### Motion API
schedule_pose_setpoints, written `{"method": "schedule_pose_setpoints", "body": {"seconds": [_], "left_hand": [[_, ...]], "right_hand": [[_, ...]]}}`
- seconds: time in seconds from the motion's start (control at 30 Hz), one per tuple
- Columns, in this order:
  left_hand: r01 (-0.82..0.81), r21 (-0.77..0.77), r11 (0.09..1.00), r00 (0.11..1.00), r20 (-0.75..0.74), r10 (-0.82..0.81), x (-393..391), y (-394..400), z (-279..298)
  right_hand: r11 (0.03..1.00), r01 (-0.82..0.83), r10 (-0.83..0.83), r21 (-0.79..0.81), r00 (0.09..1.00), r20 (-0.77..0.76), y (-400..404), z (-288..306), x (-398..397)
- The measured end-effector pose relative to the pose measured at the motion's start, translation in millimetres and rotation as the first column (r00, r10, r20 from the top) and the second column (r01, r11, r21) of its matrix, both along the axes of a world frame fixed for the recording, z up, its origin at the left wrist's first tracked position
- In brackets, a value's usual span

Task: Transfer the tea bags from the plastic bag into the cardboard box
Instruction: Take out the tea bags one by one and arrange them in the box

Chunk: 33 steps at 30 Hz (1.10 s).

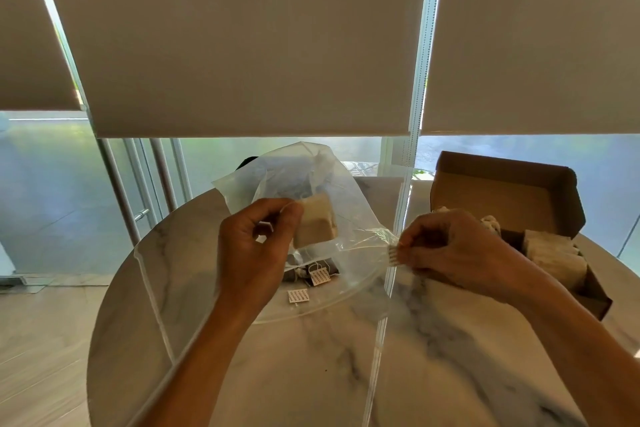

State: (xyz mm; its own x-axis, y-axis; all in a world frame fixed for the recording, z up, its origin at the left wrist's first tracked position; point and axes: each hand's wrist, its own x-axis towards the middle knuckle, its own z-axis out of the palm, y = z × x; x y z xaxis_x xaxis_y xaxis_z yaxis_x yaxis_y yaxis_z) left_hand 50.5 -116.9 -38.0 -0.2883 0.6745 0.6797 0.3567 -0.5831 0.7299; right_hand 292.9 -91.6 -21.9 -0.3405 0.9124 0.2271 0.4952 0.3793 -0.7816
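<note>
Tea bags (317, 222) remain inside the plastic bag (304, 184), pinched up at 12 o'clock by the left hand (254, 246); right hand (446, 246) pinches a paper tag (393, 254), seemingly drawing one toward the cardboard box (512, 204) at 3 o'clock on the tabletop (311, 357).

The plastic bag (311, 204) is held up over the middle of the tabletop (311, 357), toward its far edge, between the two hands. The left hand (252, 253) is at the bag's left side, the right hand (453, 250) at its right. Tea bags (317, 222) lie inside the bag. The cardboard box (512, 204) sits on the tabletop's right edge, behind the right hand, with tea bags in it.
</note>
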Motion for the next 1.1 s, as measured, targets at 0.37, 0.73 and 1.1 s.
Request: {"method": "schedule_pose_setpoints", "body": {"seconds": [0.37, 0.73, 1.1], "left_hand": [[0.101, -0.100, 0.990, 0.969, -0.214, -0.121, 12.9, 3.7, -8.6], [0.195, -0.137, 0.971, 0.896, -0.378, -0.233, 66.2, 25.9, 0.5], [0.024, -0.087, 0.996, 0.417, -0.904, -0.089, 132.5, 52.9, -20.3]], "right_hand": [[0.990, -0.060, 0.073, 0.128, 0.992, -0.101, -22.6, 12.2, -26.4], [0.944, 0.202, -0.215, 0.260, 0.976, 0.022, -12.0, 17.5, 13.3], [0.835, 0.470, -0.541, 0.285, 0.795, 0.275, -8.7, 10.2, 145.0]]}}
